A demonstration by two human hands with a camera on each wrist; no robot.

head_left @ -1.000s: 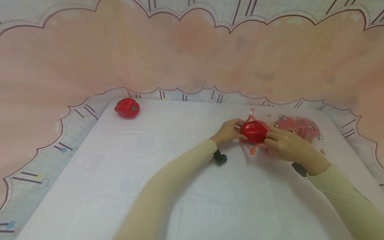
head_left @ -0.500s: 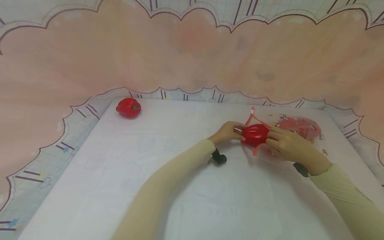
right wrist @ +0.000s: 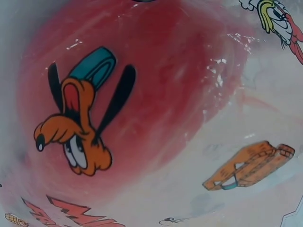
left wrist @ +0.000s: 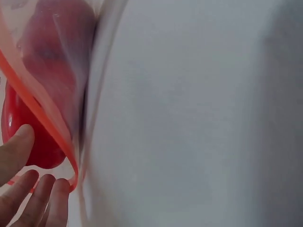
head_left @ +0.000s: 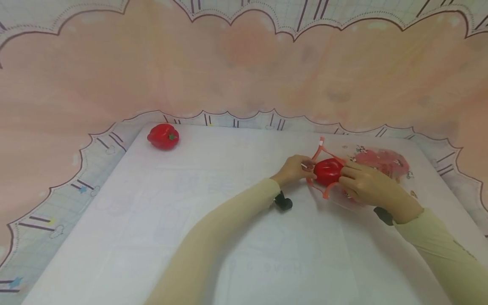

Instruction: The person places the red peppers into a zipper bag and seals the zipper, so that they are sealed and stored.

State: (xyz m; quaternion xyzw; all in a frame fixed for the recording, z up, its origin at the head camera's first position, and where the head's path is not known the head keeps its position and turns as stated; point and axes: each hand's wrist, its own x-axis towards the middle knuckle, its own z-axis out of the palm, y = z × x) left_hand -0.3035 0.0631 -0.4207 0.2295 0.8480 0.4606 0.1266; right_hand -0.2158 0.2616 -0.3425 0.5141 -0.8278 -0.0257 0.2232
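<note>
A red bell pepper [head_left: 328, 170] lies in the mouth of a clear zip bag [left wrist: 40, 116] printed with cartoon figures and edged in orange. My left hand [head_left: 293, 168] is at the mouth; in the left wrist view its thumb [left wrist: 19, 146] touches the pepper while the fingers [left wrist: 57, 201] extend by the rim. With curled fingers my right hand [head_left: 366, 182] pinches the bag's edge on the pepper's other side. More red shapes [head_left: 381, 161] show through the film deeper inside. In the right wrist view, printed film [right wrist: 246, 184] covers a large red form [right wrist: 165, 80].
Another red bell pepper [head_left: 163, 137] with a green stem lies at the table's far left corner. The white-covered table [head_left: 160, 220] ends at a patterned cloth [head_left: 228, 76] hanging behind. Black wrist-worn pieces [head_left: 284, 203] show under both forearms.
The pepper at the bag's mouth has slid right, deeper between the orange edges. My left hand has followed it slightly, its grip loosening. My right hand has stayed at the bag's edge.
</note>
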